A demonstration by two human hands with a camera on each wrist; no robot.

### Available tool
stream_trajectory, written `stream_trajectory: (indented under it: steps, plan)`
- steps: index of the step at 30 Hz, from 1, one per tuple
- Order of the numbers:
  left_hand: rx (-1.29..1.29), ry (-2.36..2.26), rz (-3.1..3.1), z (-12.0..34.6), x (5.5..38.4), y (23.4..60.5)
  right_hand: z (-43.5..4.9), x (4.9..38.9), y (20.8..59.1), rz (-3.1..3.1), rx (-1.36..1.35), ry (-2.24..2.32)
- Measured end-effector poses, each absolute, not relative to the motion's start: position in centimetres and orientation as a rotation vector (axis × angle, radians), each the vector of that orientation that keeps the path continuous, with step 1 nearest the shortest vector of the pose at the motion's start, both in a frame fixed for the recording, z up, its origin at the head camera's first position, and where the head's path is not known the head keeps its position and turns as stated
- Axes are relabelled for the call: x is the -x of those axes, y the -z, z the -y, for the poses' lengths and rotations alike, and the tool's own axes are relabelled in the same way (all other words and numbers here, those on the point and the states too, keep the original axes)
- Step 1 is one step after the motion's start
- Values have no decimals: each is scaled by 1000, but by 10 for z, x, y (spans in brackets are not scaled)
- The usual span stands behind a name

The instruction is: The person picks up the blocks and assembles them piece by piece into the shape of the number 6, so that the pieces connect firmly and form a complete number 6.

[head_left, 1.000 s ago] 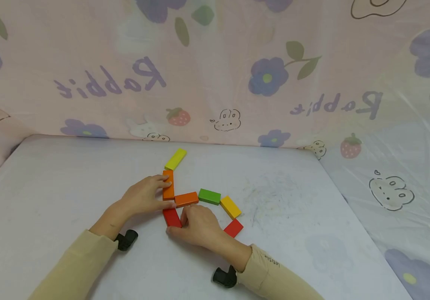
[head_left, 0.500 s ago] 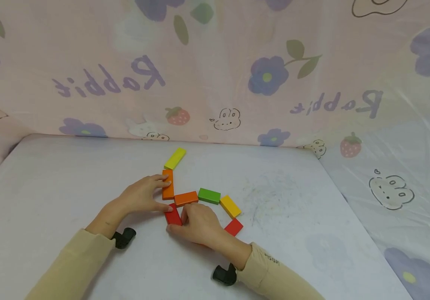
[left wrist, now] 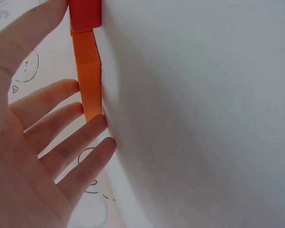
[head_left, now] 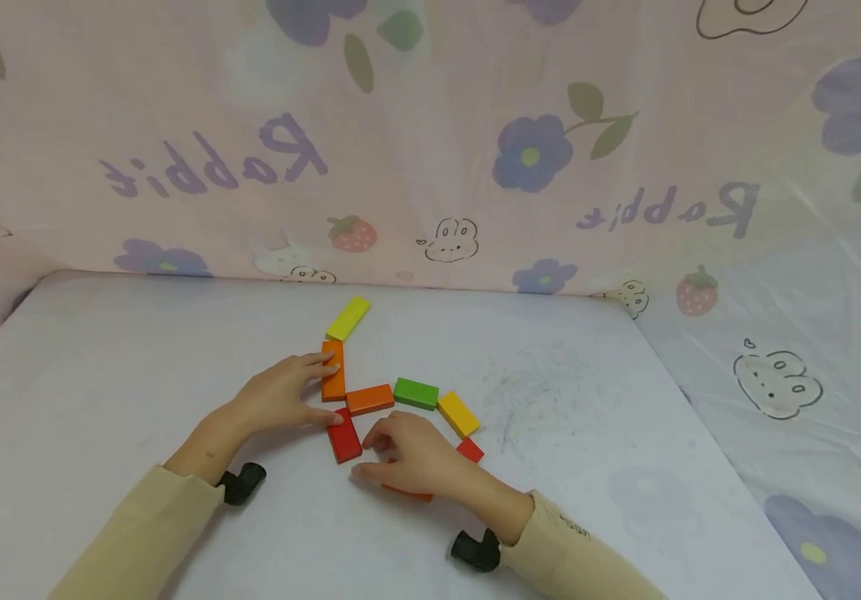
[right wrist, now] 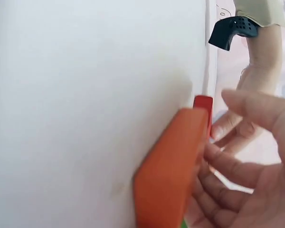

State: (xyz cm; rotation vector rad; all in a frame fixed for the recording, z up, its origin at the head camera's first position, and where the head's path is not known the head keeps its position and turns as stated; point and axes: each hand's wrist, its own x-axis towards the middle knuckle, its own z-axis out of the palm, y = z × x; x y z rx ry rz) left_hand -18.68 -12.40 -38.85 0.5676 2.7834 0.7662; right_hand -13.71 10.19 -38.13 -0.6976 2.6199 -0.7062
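My left hand (head_left: 276,398) reaches in from the left with its fingers extended. Its fingertips touch an upright-lying orange block (head_left: 333,385), while the thumb tip rests at the top of a red block (head_left: 345,443). In the left wrist view the same red block (left wrist: 85,14) and orange block (left wrist: 88,66) line up end to end. Just right of the red block, my right hand (head_left: 418,454) has thumb and fingers apart with nothing between them. It partly covers a red-orange block (head_left: 409,495), which looms large in the right wrist view, and another red block (head_left: 470,451).
The chain of blocks goes on with a yellow one (head_left: 348,318) at the far end, then an orange one (head_left: 370,400), a green one (head_left: 416,394) and an amber one (head_left: 458,415) curving right. A printed curtain (head_left: 400,167) hangs behind the white table (head_left: 137,358).
The red block has slid up close to the orange blocks, with my left thumb now on it. My right hand has let go of it and shifted right, showing the red-orange block's edge.
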Motion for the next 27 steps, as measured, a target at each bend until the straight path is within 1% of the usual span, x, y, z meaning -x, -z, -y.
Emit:
stream_trajectory:
  steps: [7, 13, 27]
  plan:
    - [-610, -748, -2787, 125, 187, 391, -135, 134, 378, -2566, 881, 663]
    - [-618, -751, -2790, 126, 187, 391, -154, 132, 379, -2528, 906, 674]
    - [-616, -797, -2822, 125, 184, 392, -156, 133, 387, -2537, 926, 759]
